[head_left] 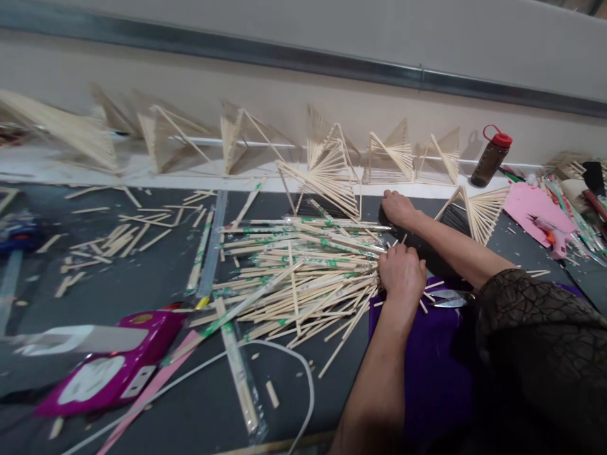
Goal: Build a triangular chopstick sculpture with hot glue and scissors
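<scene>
A wide heap of wooden chopsticks (313, 278), some in clear wrappers with green print, lies across the dark table. My left hand (403, 272) is closed at the right end of this heap, its knuckles up and fingertips hidden against the stick ends. Farther back, my right hand (398, 208) reaches down to the tabletop beside the heap's upper right corner. Its fingers are curled, and whatever they hold is out of sight. Scissors (448, 298) lie to the right of my left hand, partly on a purple sheet (436, 360).
Fan-shaped stick frames (391, 155) line the wall, with another frame (478, 212) beside my right forearm. A red-capped bottle (492, 157) and a pink glue gun (552, 237) are at right. A magenta device (114, 360), a white cable (310, 385) and cut stick pieces (118, 240) occupy the left.
</scene>
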Demonstrator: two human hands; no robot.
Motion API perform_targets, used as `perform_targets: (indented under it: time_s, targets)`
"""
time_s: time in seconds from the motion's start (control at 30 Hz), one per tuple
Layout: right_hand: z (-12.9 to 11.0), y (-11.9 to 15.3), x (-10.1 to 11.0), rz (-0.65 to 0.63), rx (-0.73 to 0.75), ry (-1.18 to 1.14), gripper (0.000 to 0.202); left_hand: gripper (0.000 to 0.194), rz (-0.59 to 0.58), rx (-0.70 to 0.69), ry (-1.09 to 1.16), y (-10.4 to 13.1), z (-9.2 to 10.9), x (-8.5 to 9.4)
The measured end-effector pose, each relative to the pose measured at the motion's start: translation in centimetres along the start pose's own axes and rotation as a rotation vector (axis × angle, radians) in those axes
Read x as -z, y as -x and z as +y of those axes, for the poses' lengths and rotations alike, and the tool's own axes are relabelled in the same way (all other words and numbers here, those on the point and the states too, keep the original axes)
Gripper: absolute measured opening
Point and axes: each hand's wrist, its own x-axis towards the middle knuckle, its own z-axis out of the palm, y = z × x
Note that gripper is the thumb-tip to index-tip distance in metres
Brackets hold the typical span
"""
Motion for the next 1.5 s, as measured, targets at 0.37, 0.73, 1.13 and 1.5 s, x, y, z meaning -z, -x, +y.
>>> perform_targets:
  time_s: [0.37,0.73,1.13,1.5]
  targets:
    - [0.2,7.3,1.7,-0.120,0.078,0.030,0.035,0.030,0.023,-0.001,-0.048,-0.1,0.0,0.1]
    - [1.5,11.5,-0.1,-0.044,0.171,-0.102,0.027,0.041,-0.034,-0.038,-0.213,-1.0,-0.2,0.4]
    - [5.7,19.5,3.2,-0.097,0.269,-0.252,0.025,0.049,-0.030,-0.039,-0.294,-0.8,-0.2,0.3]
    - [23.6,34.7,1.3,0.065,-0.663,-0.125,0.034,0.043,0.047,0.055,-0.299,-0.7,-0.3,0.4]
